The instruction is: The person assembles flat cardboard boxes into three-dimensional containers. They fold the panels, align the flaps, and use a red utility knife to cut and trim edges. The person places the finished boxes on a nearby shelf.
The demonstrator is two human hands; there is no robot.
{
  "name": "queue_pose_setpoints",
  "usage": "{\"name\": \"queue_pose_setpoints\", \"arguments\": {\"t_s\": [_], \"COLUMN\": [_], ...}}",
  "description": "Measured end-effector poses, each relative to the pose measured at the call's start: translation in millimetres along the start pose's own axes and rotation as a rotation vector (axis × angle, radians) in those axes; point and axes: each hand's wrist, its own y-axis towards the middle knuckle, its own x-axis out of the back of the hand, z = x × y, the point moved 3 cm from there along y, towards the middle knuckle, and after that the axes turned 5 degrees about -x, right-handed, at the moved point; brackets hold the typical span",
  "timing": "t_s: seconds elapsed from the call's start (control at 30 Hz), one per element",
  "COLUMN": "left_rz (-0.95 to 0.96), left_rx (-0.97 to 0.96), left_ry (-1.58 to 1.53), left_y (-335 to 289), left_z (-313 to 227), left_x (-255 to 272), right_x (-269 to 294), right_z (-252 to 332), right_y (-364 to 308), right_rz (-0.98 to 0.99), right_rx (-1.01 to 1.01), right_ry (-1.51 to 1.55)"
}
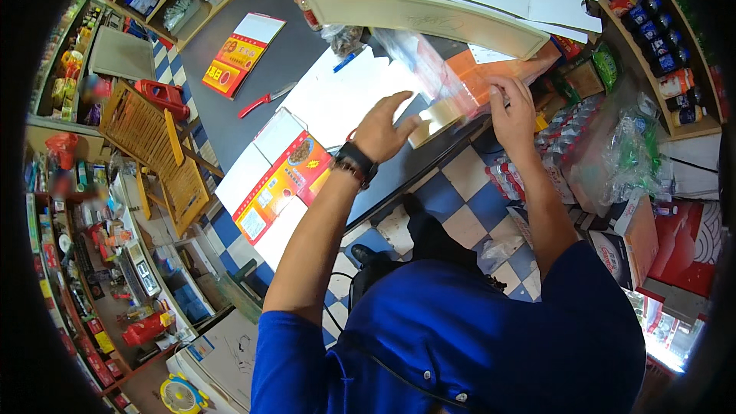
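Note:
My left hand (381, 129) is over the dark table's (307, 46) near edge, fingers apart and holding nothing I can see. Its thumb comes close to a blurred, yellowish roll of tape (434, 124), which stands at the edge. To the right, my right hand (514, 115) has its fingers bent together beside an orange sheet (474, 77); whatever they pinch is too small to make out. A clear plastic piece with pink print (429, 69) lies between the hands. White opened cardboard (353, 92) and a red-and-yellow printed carton piece (287, 172) spread to the left.
A red-handled knife (264, 100) and another printed carton piece (243, 55) lie farther left. A blue pen (344, 62) rests near a large white box (429, 15) at the back. A wooden folding chair (157, 146) stands left; wrapped bottles (563, 138) are stacked right.

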Motion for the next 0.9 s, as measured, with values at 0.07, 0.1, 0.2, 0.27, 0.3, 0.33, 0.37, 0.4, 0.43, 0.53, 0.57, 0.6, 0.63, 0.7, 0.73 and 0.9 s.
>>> {"name": "queue_pose_setpoints", "arguments": {"t_s": [0.07,0.1,0.2,0.27,0.3,0.33,0.37,0.4,0.43,0.53,0.57,0.6,0.63,0.7,0.73,0.9], "left_rz": [0.195,0.307,0.497,0.581,0.619,0.647,0.675,0.684,0.676,0.583,0.577,0.568,0.558,0.514,0.510,0.283], "left_rx": [0.124,0.213,0.366,0.395,0.438,0.430,0.422,0.401,0.411,0.361,0.337,0.313,0.288,0.252,0.240,0.244], "left_ry": [-0.142,-0.193,-0.375,-0.399,-0.475,-0.492,-0.510,-0.438,-0.453,-0.315,-0.122,0.073,0.263,0.323,0.325,0.242], "left_y": [40,55,81,86,89,90,88,91,92,97,102,108,113,112,107,49], "left_z": [-8,-13,-2,4,3,3,4,-9,-12,-31,-46,-68,-85,-109,-116,-113], "left_x": [-21,-27,-44,-54,-59,-59,-57,-47,-40,-20,-14,-5,3,23,38,120], "right_x": [-7,-9,-12,-11,-11,-10,-10,-9,-8,-9,-9,-9,-9,-8,-10,-13], "right_z": [-25,-32,-50,-57,-59,-59,-58,-58,-59,-60,-60,-60,-61,-59,-56,-23], "right_y": [15,21,35,38,41,42,42,43,44,47,47,49,49,50,49,23], "right_rz": [0.061,0.091,0.156,0.191,0.206,0.217,0.229,0.239,0.238,0.239,0.243,0.246,0.250,0.263,0.262,0.076], "right_rx": [-0.074,-0.133,-0.242,-0.256,-0.260,-0.256,-0.252,-0.246,-0.230,-0.182,-0.172,-0.160,-0.167,-0.173,-0.170,0.046], "right_ry": [0.123,0.151,0.230,0.233,0.234,0.234,0.235,0.233,0.224,0.201,0.194,0.189,0.187,0.192,0.198,0.201]}}
